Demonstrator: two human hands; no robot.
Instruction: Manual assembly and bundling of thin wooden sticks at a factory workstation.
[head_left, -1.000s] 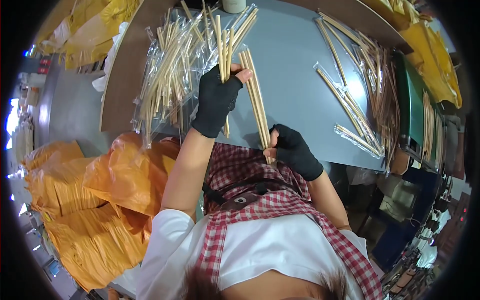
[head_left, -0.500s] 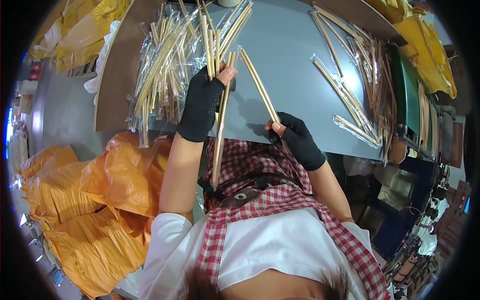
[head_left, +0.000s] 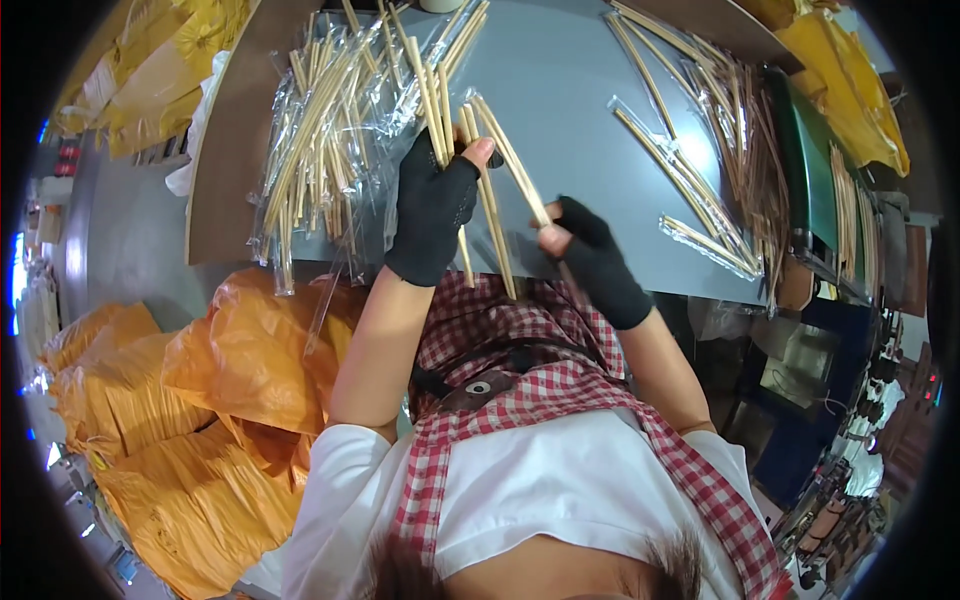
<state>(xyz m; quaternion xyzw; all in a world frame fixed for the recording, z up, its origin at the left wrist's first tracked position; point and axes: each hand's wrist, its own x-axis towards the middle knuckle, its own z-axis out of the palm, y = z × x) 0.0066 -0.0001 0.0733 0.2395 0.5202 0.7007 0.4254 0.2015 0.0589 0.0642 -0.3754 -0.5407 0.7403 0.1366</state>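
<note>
Chopsticks [head_left: 478,190], pale wood, a small bundle: clasped in left hand [head_left: 435,215], black fingerless glove, fingers closed round the sticks, long axis running away from the body, tips fanned over the bench. One stick [head_left: 515,165] slants from the bundle down to right hand [head_left: 590,255], also gloved, which pinches its near end; right hand sits lower and nearer the body. Grey bench [head_left: 570,90] carries a heap of clear-sleeved chopsticks [head_left: 330,150] at left and wrapped pairs [head_left: 700,190] at right. Orange sacks [head_left: 200,420] lie below at left; green machine [head_left: 805,170] at right.
</note>
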